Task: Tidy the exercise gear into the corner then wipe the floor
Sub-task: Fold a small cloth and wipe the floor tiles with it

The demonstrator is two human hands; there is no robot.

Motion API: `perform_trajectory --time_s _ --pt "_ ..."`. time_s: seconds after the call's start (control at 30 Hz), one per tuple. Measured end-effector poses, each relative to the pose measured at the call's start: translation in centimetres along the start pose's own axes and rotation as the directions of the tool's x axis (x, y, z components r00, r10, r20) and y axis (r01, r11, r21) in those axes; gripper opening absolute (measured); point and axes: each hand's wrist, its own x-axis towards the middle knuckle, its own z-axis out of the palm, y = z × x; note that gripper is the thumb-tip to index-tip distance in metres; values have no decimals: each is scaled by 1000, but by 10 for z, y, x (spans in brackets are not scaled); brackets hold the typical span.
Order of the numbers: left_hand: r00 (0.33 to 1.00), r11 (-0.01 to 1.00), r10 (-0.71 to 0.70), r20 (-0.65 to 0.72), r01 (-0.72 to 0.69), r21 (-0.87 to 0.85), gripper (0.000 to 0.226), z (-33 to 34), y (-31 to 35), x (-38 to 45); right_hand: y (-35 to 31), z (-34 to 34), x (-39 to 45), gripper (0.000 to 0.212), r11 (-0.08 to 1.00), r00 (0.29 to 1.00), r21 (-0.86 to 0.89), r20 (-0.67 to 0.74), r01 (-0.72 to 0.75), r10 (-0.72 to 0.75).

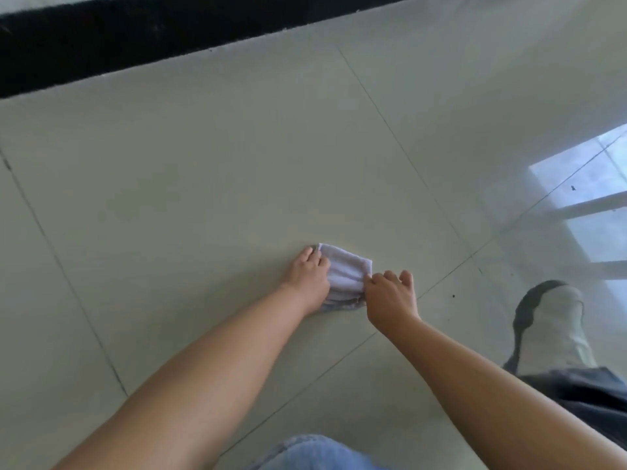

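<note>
A folded white cloth (pixel 344 273) lies on the pale tiled floor (pixel 220 184) in the middle of the view. My left hand (pixel 307 276) holds the cloth's left edge, fingers curled over it. My right hand (pixel 390 296) pinches the cloth's right edge with thumb and forefinger, the other fingers raised. Both arms reach forward and down to the floor. No exercise gear shows in this view.
A black mat or rug edge (pixel 118 39) runs across the top left. My foot in a white and black shoe (pixel 549 320) stands at the right. A bright window reflection (pixel 590 184) lies on the tiles at the far right. Blue jeans (pixel 315 452) show at the bottom.
</note>
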Motion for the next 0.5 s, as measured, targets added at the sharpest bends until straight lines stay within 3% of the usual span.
perform_trajectory --time_s 0.17,0.3,0.4,0.5 --pt "997 996 -70 11 69 58 50 -20 12 26 39 -29 45 25 933 990 -335 11 134 -138" --pt "987 988 -155 37 156 -4 50 -37 8 51 42 -62 91 31 804 915 -462 46 375 -400" --pt "980 979 -195 28 196 -54 56 -47 2 69 50 -58 98 32 710 811 -451 53 540 -583" --pt "966 962 -258 21 259 -90 57 -61 1 90 90 -39 112 32 823 841 -234 -33 518 -539"
